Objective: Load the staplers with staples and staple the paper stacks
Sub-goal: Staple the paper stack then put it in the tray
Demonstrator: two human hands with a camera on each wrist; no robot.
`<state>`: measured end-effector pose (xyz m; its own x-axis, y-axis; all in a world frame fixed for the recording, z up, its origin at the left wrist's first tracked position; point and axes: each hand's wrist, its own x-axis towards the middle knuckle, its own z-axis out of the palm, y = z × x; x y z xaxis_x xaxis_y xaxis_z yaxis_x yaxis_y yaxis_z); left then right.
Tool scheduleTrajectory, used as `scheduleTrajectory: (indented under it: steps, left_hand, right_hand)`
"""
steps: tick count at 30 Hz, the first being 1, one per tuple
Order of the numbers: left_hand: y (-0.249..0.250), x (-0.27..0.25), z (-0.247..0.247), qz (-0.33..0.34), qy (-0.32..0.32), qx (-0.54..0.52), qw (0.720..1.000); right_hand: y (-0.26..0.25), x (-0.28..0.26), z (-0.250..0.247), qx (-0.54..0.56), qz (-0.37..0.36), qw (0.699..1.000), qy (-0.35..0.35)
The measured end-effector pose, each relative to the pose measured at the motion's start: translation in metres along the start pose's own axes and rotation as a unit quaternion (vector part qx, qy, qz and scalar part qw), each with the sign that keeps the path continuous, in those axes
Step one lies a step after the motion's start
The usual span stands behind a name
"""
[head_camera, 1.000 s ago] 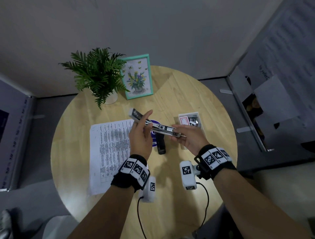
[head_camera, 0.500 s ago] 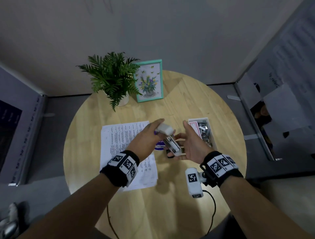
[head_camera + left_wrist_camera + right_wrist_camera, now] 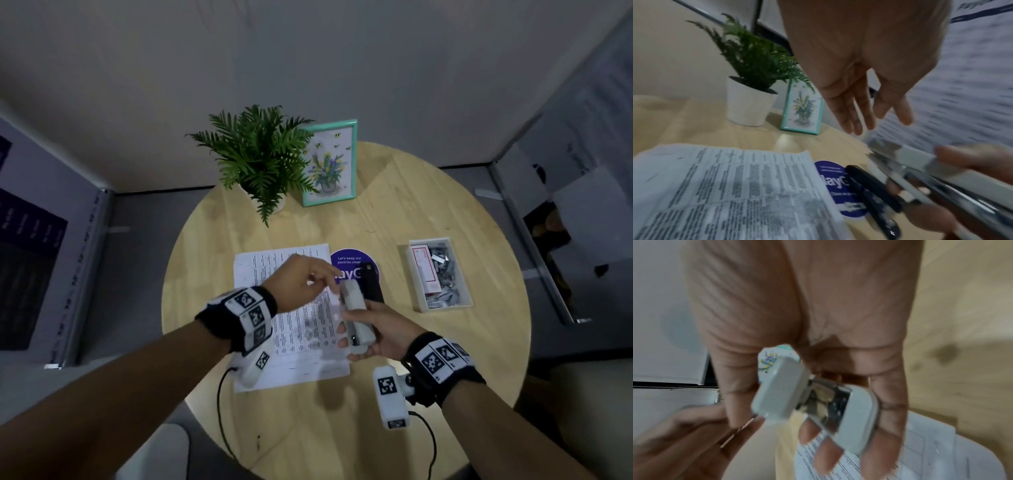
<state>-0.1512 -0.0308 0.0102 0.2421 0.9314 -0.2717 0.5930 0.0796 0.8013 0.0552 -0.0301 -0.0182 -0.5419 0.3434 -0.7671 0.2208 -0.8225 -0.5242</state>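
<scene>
above the near right part of the paper stack (image 3: 291,318), the white stapler (image 3: 356,315) sat in the right hand (image 3: 380,337), held off the table, nose pointing away from the person. right fingers (image 3: 826,456) curled under the body and the thumb wrapped the other side, a full grip. in the right wrist view the stapler's top arm stood partly lifted from the base, metal channel showing in the gap; whether staples were inside was too blurred to tell. the left hand (image 3: 301,284) hovered just beside the stapler's front end, fingers (image 3: 855,116) straight and loosely spread, holding nothing; contact with the stapler could not be told. a black stapler (image 3: 371,284) lay flat on the table just beyond the white one, partly over a purple round sticker (image 3: 349,262) and next to the paper's right edge. the printed paper stack lay flat near the table's middle. to the right, well apart from the hands, a white tray (image 3: 466,291) held loose staples (image 3: 445,274) and a small staple box (image 3: 424,270). at the far side of the round wooden table (image 3: 308,428) stood a potted fern (image 3: 260,157) and, touching its leaves, a teal picture frame (image 3: 329,162).
</scene>
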Motion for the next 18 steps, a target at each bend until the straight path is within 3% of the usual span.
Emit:
scheduleTrajectory:
  steps: [2, 5, 9, 13, 18]
  left_hand:
    - [-0.019, 0.018, -0.006, -0.064, 0.021, 0.048, 0.997]
    - [-0.053, 0.046, -0.007, -0.136, -0.002, 0.184, 0.973]
    - [-0.075, 0.073, -0.003, -0.174, -0.023, 0.299, 0.938]
    - [-0.086, 0.090, -0.001, -0.201, -0.045, 0.344, 0.916]
    - [-0.097, 0.100, -0.008, -0.217, -0.047, 0.328, 0.918]
  right_hand:
    - [-0.001, 0.006, 0.001, 0.043, -0.028, 0.998, 0.041]
    - [-0.006, 0.012, 0.001, 0.115, -0.089, 0.985, 0.090]
    - [-0.010, 0.017, -0.006, 0.181, -0.127, 0.964, 0.147]
    - [-0.008, 0.018, -0.011, 0.201, -0.141, 0.953, 0.178]
    - [-0.003, 0.020, -0.009, 0.210, -0.140, 0.948, 0.196]
